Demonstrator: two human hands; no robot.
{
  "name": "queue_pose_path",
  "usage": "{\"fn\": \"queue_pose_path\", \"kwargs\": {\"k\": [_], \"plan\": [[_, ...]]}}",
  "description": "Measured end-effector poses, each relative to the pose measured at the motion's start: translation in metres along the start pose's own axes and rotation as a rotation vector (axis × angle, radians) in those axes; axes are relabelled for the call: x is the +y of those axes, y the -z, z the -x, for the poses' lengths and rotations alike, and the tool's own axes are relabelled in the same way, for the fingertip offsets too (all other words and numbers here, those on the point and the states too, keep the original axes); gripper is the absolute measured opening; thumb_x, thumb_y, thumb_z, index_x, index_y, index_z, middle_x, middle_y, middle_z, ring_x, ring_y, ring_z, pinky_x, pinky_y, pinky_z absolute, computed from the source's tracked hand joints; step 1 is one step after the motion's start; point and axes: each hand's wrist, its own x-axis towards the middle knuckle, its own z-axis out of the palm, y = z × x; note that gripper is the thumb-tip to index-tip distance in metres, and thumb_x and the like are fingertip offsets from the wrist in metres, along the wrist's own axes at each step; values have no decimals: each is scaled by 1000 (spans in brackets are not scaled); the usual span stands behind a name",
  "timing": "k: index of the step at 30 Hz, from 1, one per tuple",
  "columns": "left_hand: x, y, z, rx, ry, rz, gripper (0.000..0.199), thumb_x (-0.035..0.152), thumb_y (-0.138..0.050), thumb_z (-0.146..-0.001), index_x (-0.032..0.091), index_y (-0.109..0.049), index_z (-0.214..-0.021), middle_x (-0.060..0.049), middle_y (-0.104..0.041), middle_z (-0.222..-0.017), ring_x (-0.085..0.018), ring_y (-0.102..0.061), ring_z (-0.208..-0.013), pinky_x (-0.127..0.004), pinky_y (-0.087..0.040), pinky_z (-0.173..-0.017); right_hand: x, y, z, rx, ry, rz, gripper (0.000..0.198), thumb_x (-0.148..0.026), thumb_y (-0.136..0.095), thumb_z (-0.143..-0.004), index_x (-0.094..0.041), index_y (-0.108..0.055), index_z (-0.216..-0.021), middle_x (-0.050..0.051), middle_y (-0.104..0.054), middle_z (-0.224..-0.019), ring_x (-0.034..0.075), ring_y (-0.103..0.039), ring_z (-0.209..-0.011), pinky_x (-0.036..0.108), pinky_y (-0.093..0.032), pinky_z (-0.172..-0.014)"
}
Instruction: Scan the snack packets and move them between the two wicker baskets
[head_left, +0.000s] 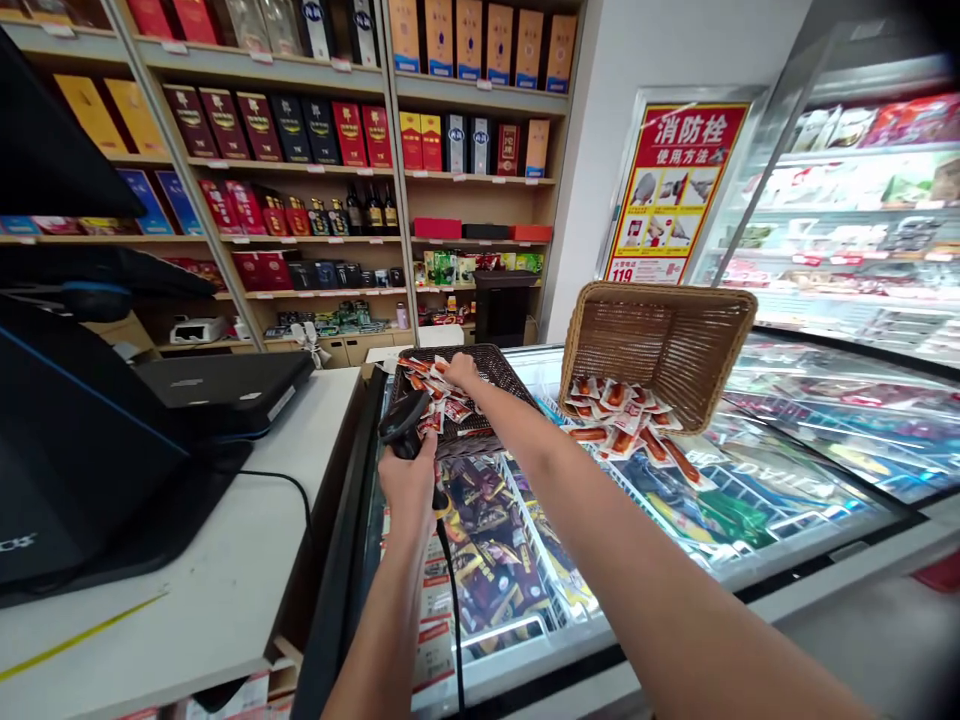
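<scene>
My left hand [409, 487] is wrapped round a black handheld barcode scanner [405, 420], whose cable hangs down past my wrist. The scanner's head points at a dark woven basket [510, 375] on the freezer's glass top. Inside that basket lies a pile of wrapped sausages [455, 408]. My right hand [461, 370] reaches over the basket, its fingers curled down at the pile; what they grip is hidden. To the right, a tan wicker basket [731, 350] is tipped on its side, with more wrapped sausages [626, 425] spilling from its mouth onto the glass.
A chest freezer [487, 550] with packaged ice creams spans the front. At left, a white counter [217, 570] carries a black checkout terminal [75, 440] and a black flat box [225, 390]. Shelves of boxed bottles [292, 125] and a refrigerated display [862, 190] stand behind.
</scene>
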Motion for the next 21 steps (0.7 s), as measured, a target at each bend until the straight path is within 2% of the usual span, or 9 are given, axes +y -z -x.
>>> {"fn": "queue_pose_path", "kwargs": {"k": [3, 5, 8, 11, 13, 15, 18, 21], "plan": [[5, -5, 4, -31, 88, 70, 37, 36, -84, -64, 19, -56, -79, 7, -51, -52, -10, -45, -39, -24, -35, -39, 20, 29, 16, 48, 50, -338, 26, -30, -87, -69, -17, -76, -89, 9, -78, -95, 24, -74, -93, 30, -56, -81], [8, -9, 6, -44, 88, 97, 37, 34, -85, -62, 19, -55, -80, 7, -51, -52, -9, -45, -39, -23, -34, -39, 41, 51, 38, 51, 105, -663, 24, -31, -85, -67, -18, -73, -83, 3, -76, -86, 20, -72, -85, 29, -56, -79], [9, -14, 10, -94, 93, 136, 39, 33, -85, -60, 20, -54, -78, 8, -51, -52, -9, -44, -38, -23, -32, -38, 79, 84, 85, 87, 176, -1138, 30, -37, -81, -69, -21, -70, -90, 0, -75, -90, 16, -70, -84, 28, -56, -80], [10, -18, 17, -178, 78, 139, 42, 36, -86, -57, 21, -52, -77, 8, -49, -51, -9, -43, -38, -23, -32, -38, 118, 106, 134, 220, 151, -1422, 39, -45, -79, -69, -24, -66, -100, -1, -75, -96, 15, -71, -87, 28, -57, -81], [10, -20, 22, -260, 42, 99, 45, 40, -87, -56, 21, -53, -77, 8, -50, -51, -9, -43, -39, -23, -32, -39, 140, 112, 158, 335, 94, -1475, 44, -50, -80, -69, -25, -65, -102, -1, -74, -96, 16, -70, -84, 28, -57, -78], [9, -20, 26, -373, -5, 20, 47, 44, -88, -55, 20, -54, -78, 7, -51, -51, -9, -43, -39, -23, -33, -40, 155, 114, 172, 390, 51, -1418, 46, -53, -82, -67, -23, -67, -100, -1, -74, -91, 16, -70, -80, 28, -55, -75], [8, -19, 29, -531, -63, -162, 47, 49, -86, -56, 20, -57, -77, 7, -48, -45, -10, -41, -37, -23, -30, -40, 165, 114, 178, 349, 85, -1227, 47, -53, -84, -64, -20, -74, -96, 1, -76, -87, 17, -70, -80, 28, -53, -76], [8, -17, 29, -624, -122, -328, 45, 52, -84, -57, 19, -60, -76, 6, -47, -41, -11, -40, -36, -23, -28, -41, 167, 120, 178, 314, 143, -1053, 47, -54, -82, -66, -19, -79, -97, 2, -77, -88, 18, -70, -83, 29, -51, -79]]}}
